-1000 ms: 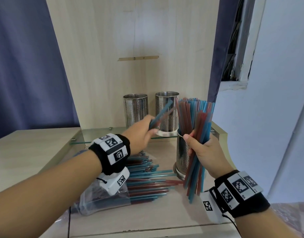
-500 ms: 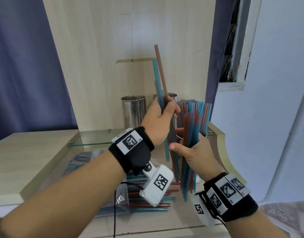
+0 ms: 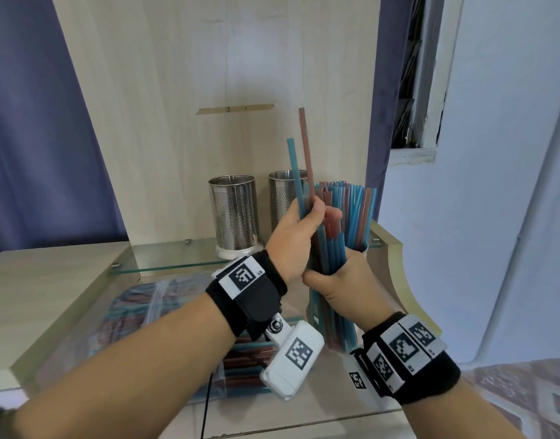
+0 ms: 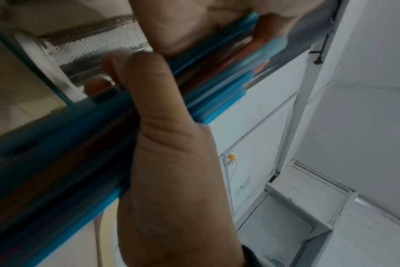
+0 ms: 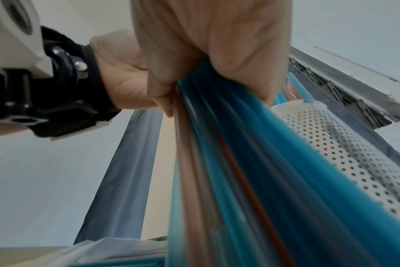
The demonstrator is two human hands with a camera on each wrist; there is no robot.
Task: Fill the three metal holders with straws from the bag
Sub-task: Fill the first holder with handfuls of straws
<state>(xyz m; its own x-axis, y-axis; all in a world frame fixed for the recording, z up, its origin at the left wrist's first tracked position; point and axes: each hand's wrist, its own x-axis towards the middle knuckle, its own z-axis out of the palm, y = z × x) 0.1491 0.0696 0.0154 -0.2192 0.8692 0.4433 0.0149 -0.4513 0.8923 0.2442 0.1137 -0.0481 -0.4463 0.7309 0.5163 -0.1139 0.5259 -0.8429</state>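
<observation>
left hand (image 3: 296, 237) grips two straws (image 3: 299, 172) upright; right hand (image 3: 345, 288) clasps straw bundle (image 3: 345, 217) beside holders (image 3: 234, 217)

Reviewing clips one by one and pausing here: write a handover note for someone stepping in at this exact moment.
Left hand: grips two straws, one blue, one red, upright beside the bundle.
Right hand: grips a big bundle of straws in front of the near holder.
Two holders on the glass shelf, the left one and the middle one, show no straws.
Bag with more straws lies on the table.
Done: bundle gathered. Left: seat it, then fill the other two holders.
</observation>
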